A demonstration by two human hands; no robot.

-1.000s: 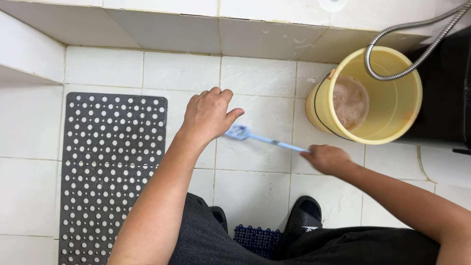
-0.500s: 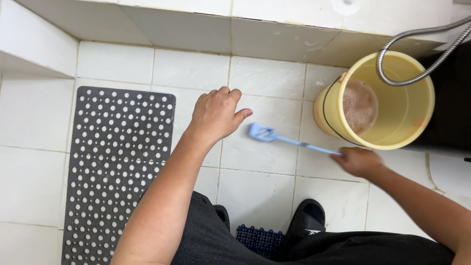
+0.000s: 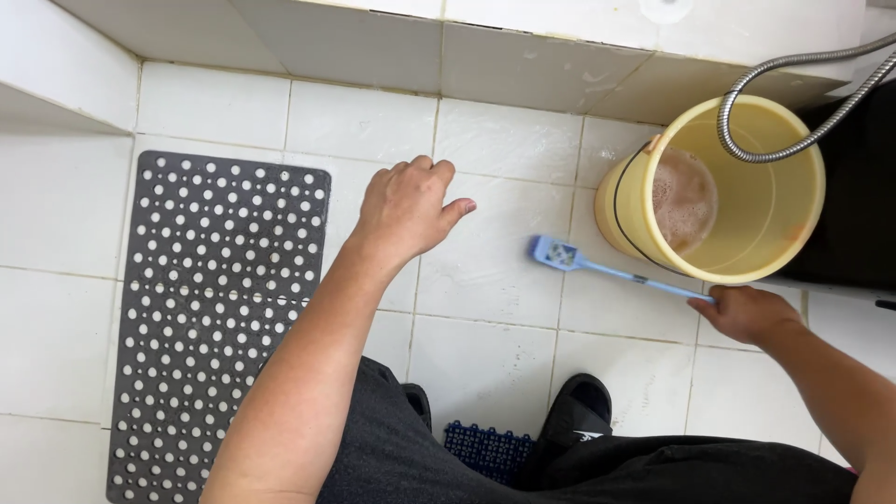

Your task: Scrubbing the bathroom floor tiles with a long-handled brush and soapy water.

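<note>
While the right hand's fingers [image 3: 723,297] are closed round the end of a thin blue handle, the brush [image 3: 611,268] is held low over the floor [image 3: 485,280], its head lying at about ten o'clock from the right hand [image 3: 749,313] and resting on, or just above, a wet white tile; contact cannot be told for certain. The left hand [image 3: 408,207] is held loosely curled, nothing gripped, with the knuckles up and the thumb pointing toward three o'clock; it hovers over or leans lightly on the tiles, just beside the right edge of the mat [image 3: 219,317].

The brush head lies well apart from the left hand, at about four o'clock from it. At twelve o'clock from the right hand stands the bucket [image 3: 793,219], yellow, with foamy water in its bottom, and a metal hose [image 3: 775,70] curves over its rim. A black shoe [image 3: 579,415] shows near six o'clock, beside a small blue grid.

The step in hand is judged to be scrubbing of the floor tiles. For the next stroke, firm downward pressure on the head would be called for, the thin handle being likely to flex, and the bucket would have to be cleared by the handle's end.
</note>
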